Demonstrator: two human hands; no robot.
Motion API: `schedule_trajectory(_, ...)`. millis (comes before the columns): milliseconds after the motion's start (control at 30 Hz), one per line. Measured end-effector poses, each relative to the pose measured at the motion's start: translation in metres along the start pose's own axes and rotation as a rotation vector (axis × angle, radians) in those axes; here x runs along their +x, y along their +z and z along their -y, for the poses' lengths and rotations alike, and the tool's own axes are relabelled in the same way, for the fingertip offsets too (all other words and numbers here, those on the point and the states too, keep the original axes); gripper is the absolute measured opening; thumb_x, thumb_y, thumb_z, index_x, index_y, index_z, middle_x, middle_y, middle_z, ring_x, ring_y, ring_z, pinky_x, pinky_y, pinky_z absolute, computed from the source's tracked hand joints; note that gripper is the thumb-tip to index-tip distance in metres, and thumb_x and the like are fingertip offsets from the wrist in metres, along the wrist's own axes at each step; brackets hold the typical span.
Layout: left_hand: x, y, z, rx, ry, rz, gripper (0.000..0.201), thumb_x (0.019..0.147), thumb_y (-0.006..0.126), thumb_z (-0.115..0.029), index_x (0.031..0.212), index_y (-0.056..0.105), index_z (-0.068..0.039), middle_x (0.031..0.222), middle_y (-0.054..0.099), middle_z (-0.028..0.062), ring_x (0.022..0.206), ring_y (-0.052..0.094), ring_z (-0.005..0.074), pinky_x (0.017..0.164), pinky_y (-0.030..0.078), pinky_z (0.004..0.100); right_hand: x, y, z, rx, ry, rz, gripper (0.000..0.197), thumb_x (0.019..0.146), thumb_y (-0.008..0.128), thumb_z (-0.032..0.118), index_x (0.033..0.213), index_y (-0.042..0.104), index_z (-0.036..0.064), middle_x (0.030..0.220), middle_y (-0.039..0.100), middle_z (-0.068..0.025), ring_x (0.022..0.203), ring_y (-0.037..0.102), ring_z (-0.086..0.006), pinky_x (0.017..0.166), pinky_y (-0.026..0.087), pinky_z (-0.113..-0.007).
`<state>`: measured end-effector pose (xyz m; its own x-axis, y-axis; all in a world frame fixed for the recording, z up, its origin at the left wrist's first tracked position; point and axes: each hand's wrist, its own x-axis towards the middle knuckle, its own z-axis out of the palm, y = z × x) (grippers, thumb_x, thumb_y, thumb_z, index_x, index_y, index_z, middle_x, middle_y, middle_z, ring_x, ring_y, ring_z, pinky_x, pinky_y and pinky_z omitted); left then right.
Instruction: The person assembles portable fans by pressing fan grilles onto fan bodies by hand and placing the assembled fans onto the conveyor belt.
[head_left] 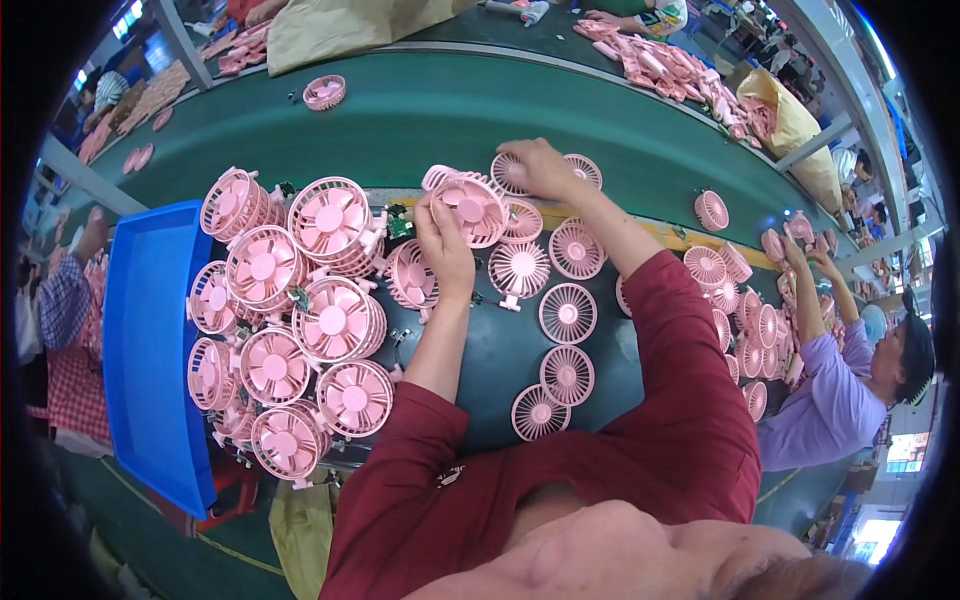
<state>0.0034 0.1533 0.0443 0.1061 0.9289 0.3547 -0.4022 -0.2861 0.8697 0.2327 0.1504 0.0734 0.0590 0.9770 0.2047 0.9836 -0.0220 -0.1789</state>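
Note:
My left hand (446,250) is closed around the edge of a pink fan head (478,212), whose blades face up. Further off and to the right, my right hand (545,170) has its fingers on a round pink grille cover (508,174), partly hidden by the hand. Another grille cover (583,172) lies just beyond that hand. Below the hands, a fan housing with a ribbed back (519,269) rests on the dark work surface. A line of loose grille covers (567,313) runs toward me. A fan housing (410,274) sits beside my left wrist, with a small green circuit board (399,222) near it.
Stacked pink fan heads (333,318) crowd the left, next to a blue tray (150,360). A green conveyor belt (420,110) crosses behind, carrying a pink fan part (324,92). At right, a co-worker in a purple sleeve (825,400) handles parts near more pink housings (705,267).

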Motion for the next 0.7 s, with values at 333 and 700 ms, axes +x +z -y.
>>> schedule_trajectory(333, 0.016, 0.006, -0.033, 0.173, 0.095, -0.027, 0.033, 0.104, 0.038, -0.024, 0.106, 0.057, 0.002, 0.089, 0.061, 0.0080, 0.081, 0.052, 0.0130, 0.072, 0.043, 0.0280, -0.043, -0.010, -0.065, -0.214, 0.340, -0.128, 0.059, 0.070, 0.078, 0.044, 0.117, 0.064, 0.0111, 0.111, 0.066, -0.0180, 0.109, 0.058, -0.0371, 0.091, 0.049, -0.041)
schedule_trajectory(700, 0.089, -0.001, 0.004, 1.080, 0.160, 0.273, 0.040, 0.099, 0.039, -0.033, 0.107, 0.062, -0.002, 0.103, 0.065, 0.0221, 0.105, 0.056, 0.0428, 0.088, 0.042, 0.0506, -0.002, -0.035, -0.062, 0.425, 0.104, -0.068, 0.056, 0.070, 0.077, 0.039, 0.116, 0.065, 0.0085, 0.112, 0.066, -0.0162, 0.102, 0.064, -0.0291, 0.089, 0.051, -0.037)
